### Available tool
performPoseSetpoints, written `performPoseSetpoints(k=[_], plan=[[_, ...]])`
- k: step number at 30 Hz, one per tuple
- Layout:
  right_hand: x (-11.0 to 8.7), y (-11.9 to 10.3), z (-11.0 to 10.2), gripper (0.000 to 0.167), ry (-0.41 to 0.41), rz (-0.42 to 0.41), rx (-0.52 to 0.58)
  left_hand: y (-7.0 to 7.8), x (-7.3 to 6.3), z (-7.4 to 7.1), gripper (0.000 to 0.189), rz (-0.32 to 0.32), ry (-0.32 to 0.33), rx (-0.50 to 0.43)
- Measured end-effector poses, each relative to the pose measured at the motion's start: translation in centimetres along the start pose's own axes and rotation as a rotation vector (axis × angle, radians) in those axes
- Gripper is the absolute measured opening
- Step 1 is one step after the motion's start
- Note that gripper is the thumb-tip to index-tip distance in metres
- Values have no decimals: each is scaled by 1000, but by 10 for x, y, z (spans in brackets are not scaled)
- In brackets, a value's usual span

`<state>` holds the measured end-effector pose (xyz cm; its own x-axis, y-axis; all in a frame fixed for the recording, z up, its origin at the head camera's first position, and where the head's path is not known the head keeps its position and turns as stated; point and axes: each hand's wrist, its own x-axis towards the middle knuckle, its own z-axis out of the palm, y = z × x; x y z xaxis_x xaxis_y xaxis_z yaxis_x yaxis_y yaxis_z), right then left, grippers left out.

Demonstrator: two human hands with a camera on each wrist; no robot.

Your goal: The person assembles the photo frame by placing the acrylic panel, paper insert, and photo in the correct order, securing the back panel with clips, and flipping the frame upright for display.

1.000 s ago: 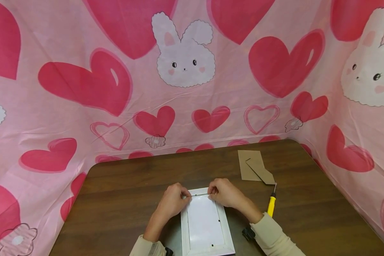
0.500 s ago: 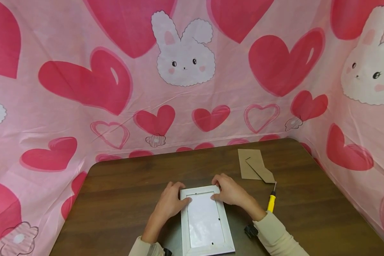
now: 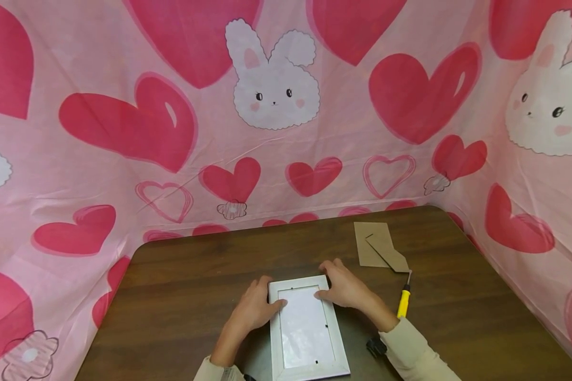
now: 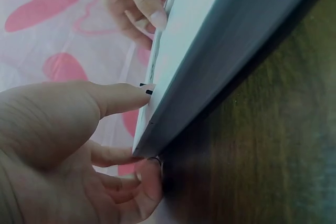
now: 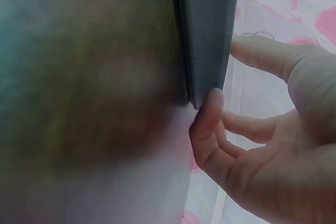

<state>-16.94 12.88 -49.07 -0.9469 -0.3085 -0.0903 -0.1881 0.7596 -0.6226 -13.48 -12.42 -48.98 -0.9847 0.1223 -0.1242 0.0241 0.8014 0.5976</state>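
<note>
Left of the frame (image 3: 274, 338), and behind it past the table's far edge, hangs a pink cloth (image 3: 171, 127) printed with hearts and rabbits. The wooden table (image 3: 186, 296) spreads out around the frame.

At the frame's far left corner is the person's left grip (image 3: 253, 308), gripping the frame: the thumb lies on its upper face, the fingers bend round the outer edge, and the left wrist view shows fingertips at its underside.

The white frame is between the two grips, at the near middle of the table, its long sides running away from the person. A white sheet (image 3: 306, 333) fills its middle, ringed by small black tabs. Whether its far end touches the table I cannot tell.

At the frame's far right corner the right grip (image 3: 345, 286) holds it likewise, thumb on the face, fingers curled at the corner.

Right of the frame, beneath the right sleeve (image 3: 412, 346), a black device (image 3: 376, 346) shows. Beyond the frame to the right lies a brown board (image 3: 368, 251) with a slanting flap (image 3: 394, 256); a yellow tool (image 3: 403, 302) points at the flap's near end.
</note>
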Motion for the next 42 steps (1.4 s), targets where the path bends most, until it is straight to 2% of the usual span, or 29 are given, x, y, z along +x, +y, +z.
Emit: performPoseSetpoints(k=[5,11,16,25,32,42], plan=[[-11,3,-2,70,-50,-27,14,2,-8,-2,79,-13,-45,-23],[-26,4,-4,75,-176,-10,150,2,-21,-4,72,57,-117,-33],[-27,4,-1,77,-201,-22,198,5,-22,-6,73,48,-146,14],[-11,6,3,72,-144,-40,177,4,-7,-4,70,24,-119,32],[7,7,3,72,-110,-28,143,2,9,-5,71,25,-65,9],[21,6,-1,79,-90,53,132,-1,19,-3,75,-15,-23,-33]])
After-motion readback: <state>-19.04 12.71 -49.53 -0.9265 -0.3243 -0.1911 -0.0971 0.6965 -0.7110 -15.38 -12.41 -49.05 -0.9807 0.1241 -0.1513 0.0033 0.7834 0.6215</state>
